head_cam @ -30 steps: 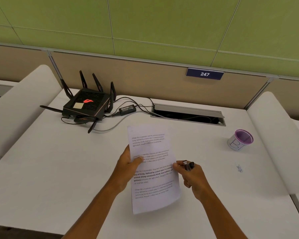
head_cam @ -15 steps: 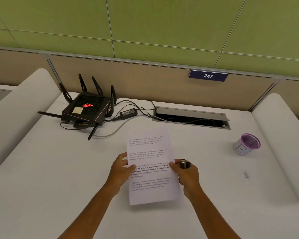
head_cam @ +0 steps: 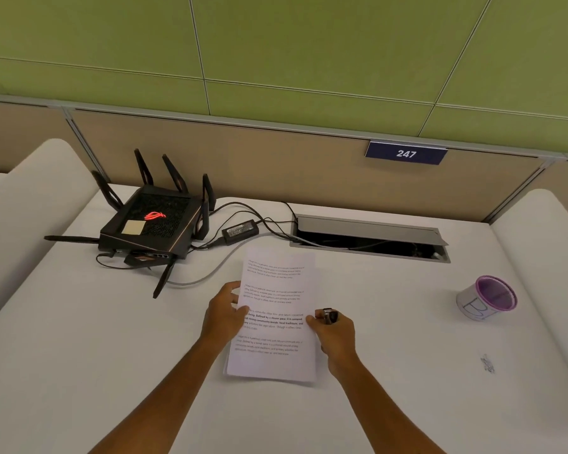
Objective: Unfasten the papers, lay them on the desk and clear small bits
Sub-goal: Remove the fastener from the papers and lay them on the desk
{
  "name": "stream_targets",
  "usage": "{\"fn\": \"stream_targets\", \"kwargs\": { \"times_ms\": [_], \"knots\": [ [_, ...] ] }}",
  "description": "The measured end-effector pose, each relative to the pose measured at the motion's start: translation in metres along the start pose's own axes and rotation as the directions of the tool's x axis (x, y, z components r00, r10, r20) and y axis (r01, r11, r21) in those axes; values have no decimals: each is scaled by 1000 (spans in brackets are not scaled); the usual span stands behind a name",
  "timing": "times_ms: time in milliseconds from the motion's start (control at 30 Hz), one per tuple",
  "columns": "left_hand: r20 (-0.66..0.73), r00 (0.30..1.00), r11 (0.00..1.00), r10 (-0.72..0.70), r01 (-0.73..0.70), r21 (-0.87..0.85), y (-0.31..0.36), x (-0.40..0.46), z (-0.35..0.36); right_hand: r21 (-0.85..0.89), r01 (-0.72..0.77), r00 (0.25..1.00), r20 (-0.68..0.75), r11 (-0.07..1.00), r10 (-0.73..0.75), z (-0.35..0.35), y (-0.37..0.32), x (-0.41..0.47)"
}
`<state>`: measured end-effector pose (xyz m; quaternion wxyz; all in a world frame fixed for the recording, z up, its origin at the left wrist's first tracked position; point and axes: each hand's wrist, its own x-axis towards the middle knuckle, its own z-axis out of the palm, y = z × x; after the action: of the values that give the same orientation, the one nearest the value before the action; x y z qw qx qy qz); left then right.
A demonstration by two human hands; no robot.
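A thin stack of printed papers [head_cam: 277,290] lies low over the white desk [head_cam: 112,339] in front of me. My left hand [head_cam: 224,314] grips the stack's left edge, thumb on top. My right hand [head_cam: 336,335] pinches the right edge with thumb and fingers, and a small dark metal clip-like object [head_cam: 329,315] sticks up from its curled fingers. A small dark scrap [head_cam: 487,363] lies on the desk to the right.
A black router [head_cam: 151,224] with antennas, a power adapter [head_cam: 240,230] and cables sit at the back left. An open cable tray [head_cam: 369,239] runs along the back. A purple-rimmed paper cup [head_cam: 486,298] stands at the right. Padded dividers flank the desk.
Both hands have brought the papers down from a tilted, raised hold to almost flat on the desk. The grip of each hand is the same.
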<state>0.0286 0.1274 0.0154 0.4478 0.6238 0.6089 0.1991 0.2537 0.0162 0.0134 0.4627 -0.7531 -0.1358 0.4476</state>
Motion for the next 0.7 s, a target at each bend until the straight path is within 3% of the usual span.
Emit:
{"fn": "stream_targets", "kwargs": {
  "times_ms": [433,700],
  "knots": [
    [-15,1000,992,-8,9,126,-14,73,-1,-231,68,998,13,971,-67,43,-12,63],
    [-40,999,981,24,-16,192,-21,78,5,-452,80,993,-39,888,-109,46,-14,67]
  ]
}}
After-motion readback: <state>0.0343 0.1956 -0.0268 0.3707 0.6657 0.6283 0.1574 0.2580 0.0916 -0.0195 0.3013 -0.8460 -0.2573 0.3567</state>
